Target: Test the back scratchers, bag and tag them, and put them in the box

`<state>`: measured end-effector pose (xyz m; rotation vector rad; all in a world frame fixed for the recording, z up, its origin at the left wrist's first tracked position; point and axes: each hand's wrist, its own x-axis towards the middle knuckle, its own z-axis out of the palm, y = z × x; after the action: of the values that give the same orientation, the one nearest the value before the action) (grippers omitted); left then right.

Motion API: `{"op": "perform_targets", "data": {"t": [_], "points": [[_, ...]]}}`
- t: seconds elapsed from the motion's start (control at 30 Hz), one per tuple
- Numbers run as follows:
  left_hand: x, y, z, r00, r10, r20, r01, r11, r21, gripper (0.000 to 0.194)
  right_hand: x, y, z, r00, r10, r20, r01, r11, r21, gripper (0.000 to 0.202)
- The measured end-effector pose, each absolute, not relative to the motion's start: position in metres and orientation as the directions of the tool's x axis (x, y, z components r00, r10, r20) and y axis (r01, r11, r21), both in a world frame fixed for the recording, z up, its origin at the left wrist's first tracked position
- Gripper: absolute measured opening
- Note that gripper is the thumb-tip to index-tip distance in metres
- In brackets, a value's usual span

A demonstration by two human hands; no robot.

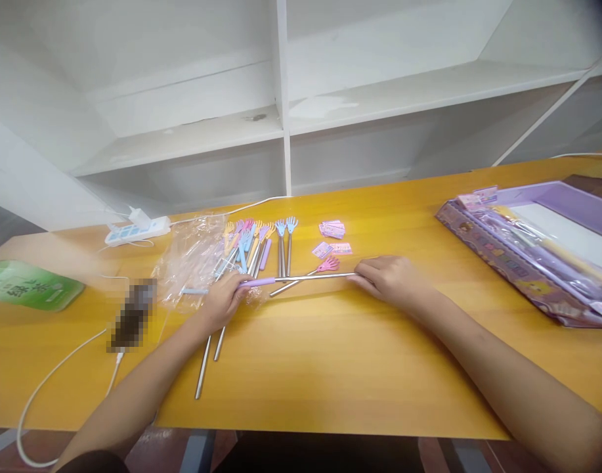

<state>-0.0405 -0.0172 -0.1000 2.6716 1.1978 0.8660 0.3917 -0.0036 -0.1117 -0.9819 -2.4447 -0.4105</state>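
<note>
A back scratcher [310, 276] with a purple grip and a metal rod lies level between my two hands. My left hand [224, 299] is closed around the purple grip end. At the rod's other end my right hand [384, 279] is closed, covering the tip. Just behind the rod is a back scratcher with a pink hand-shaped head [329, 263]. Two blue-headed scratchers [285, 226] lie farther back. Left of them is a pile of colourful scratchers [249, 240], partly on clear plastic bags [192, 256]. Small printed cards [333, 228] lie behind the pink head.
A purple box [520, 276] with bagged scratchers stands at the right. At the left are a white power strip [138, 230], a green package [32, 284], a blurred dark object [132, 316] and a white cable [44, 378]. White shelving [283, 98] rises behind the table.
</note>
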Motion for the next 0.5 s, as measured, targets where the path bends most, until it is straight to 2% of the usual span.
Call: {"op": "perform_targets", "data": {"t": [0.3, 0.5], "points": [[-0.023, -0.027, -0.1, 0.658, 0.648, 0.383, 0.557, -0.761, 0.332, 0.024, 0.372, -0.016, -0.113, -0.677, 0.492, 0.547, 0.64, 0.761, 0.107, 0.042], [-0.02, -0.03, -0.108, 0.645, 0.649, 0.404, 0.551, -0.761, 0.342, 0.023, 0.361, -0.022, -0.115, -0.669, 0.496, 0.554, 0.635, 0.768, 0.079, 0.039]]}}
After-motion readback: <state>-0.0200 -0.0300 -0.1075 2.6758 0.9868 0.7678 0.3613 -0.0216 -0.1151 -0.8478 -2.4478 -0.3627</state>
